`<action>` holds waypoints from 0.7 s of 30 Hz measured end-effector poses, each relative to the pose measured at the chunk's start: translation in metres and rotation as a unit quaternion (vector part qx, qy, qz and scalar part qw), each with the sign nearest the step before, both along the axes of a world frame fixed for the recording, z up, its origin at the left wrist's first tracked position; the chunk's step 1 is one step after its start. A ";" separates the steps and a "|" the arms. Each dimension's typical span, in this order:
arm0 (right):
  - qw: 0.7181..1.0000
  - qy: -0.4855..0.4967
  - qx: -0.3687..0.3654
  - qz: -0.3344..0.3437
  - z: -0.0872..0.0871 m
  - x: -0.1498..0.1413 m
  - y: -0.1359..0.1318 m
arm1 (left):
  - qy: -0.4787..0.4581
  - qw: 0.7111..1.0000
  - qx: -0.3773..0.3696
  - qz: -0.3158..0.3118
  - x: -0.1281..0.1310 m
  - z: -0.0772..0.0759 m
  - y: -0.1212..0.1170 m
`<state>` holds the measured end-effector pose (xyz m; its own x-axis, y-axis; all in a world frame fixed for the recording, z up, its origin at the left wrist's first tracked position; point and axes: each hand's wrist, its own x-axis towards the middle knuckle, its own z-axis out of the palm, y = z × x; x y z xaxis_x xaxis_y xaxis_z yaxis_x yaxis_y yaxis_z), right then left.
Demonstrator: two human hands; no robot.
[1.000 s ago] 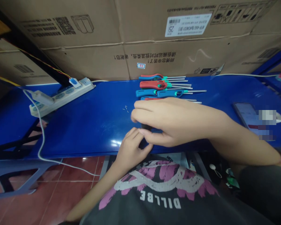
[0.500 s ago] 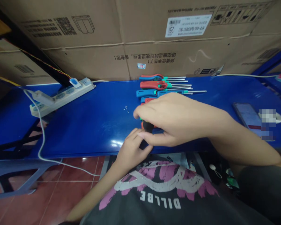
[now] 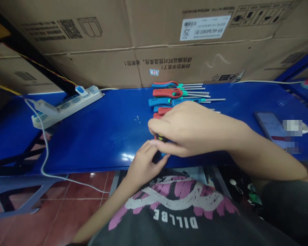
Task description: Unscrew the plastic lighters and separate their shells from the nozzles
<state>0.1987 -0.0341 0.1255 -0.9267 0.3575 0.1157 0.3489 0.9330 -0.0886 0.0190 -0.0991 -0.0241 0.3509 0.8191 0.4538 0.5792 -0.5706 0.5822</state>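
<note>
Dark piece with yellow spots [image 3: 161, 137] and a bit of orange-red on it is just right of the middle of the frame, mostly buried under fingers, so I honestly can't say what it is. Nearest stuff first: dark shirt [image 3: 179, 212] with a pink and white print at the bottom, red tiled floor [image 3: 77, 205] and a grey-blue plastic stool [image 3: 28, 184] down in the lower left. Just past the shirt is the blue desk [image 3: 105, 136]. Left hand [image 3: 143, 164] comes up from the lower left, fingers curled in at the near side of that dark piece, with a bit of something blue [image 3: 164, 155] showing by its thumb; can't tell how much it's actually gripping. Right hand [image 3: 188, 128] reaches in from the right, palm down, and has the dark piece pinched between thumb and bent fingers. Over at the right of the frame a phone [image 3: 269, 126] lies flat on the desk, with a small white thing [image 3: 305, 128] beside it, partly pixelated. Power strip [image 3: 69, 104] sits at an angle on the left, plugs in it. Past the right hand, centre of the frame, there's a bunch of red and blue long-nose lighters [image 3: 166, 93], metal tubes pointing right, the nearest ones partly covered by that hand. Big cardboard box [image 3: 97, 68] fills the top, printing upside down.
</note>
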 end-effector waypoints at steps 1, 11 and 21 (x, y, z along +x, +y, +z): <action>1.000 0.004 -0.002 0.007 0.000 0.000 0.000 | -0.003 1.000 0.004 0.000 0.000 0.000 0.000; 1.000 0.019 0.002 0.008 0.002 0.002 0.003 | -0.004 1.000 -0.005 -0.006 -0.001 -0.002 0.000; 0.999 -0.005 -0.035 -0.015 0.005 0.004 0.002 | -0.002 1.000 0.009 0.000 0.000 0.000 0.000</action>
<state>0.2022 -0.0322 0.1302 -0.9162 0.3927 0.0801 0.3785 0.9135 -0.1491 0.0193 -0.0987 -0.0240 0.3491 0.8106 0.4702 0.5768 -0.5813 0.5740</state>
